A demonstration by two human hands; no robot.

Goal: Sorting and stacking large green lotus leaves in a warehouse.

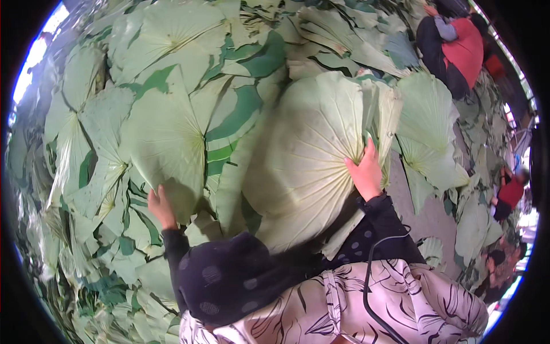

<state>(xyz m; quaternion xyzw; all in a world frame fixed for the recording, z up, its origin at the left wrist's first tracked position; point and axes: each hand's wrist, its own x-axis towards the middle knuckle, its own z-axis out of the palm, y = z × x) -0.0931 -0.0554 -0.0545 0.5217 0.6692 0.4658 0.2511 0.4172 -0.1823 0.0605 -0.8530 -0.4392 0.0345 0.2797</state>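
In the head view, the person's right hand (365,172) presses on a stack of large pale lotus leaves (312,155), fingers spread over its right edge and curled round that edge; the stack is tilted up against the person's body, its underside ribs fanning out from the centre. The grip here is a flat clasp on the stack, thumb side hidden behind the leaves. The left hand (160,207) reaches to the lower edge of a single spread leaf (163,140) lying on the heap of green and pale leaves (86,172) that covers the ground; its fingers lie under or at the leaf edge, and I cannot tell whether they have closed on it. Dark dotted sleeves come in from below. Judging by this, the step in hand is gathering one more leaf towards the held stack. Other people (452,49) crouch at the far right among leaves.
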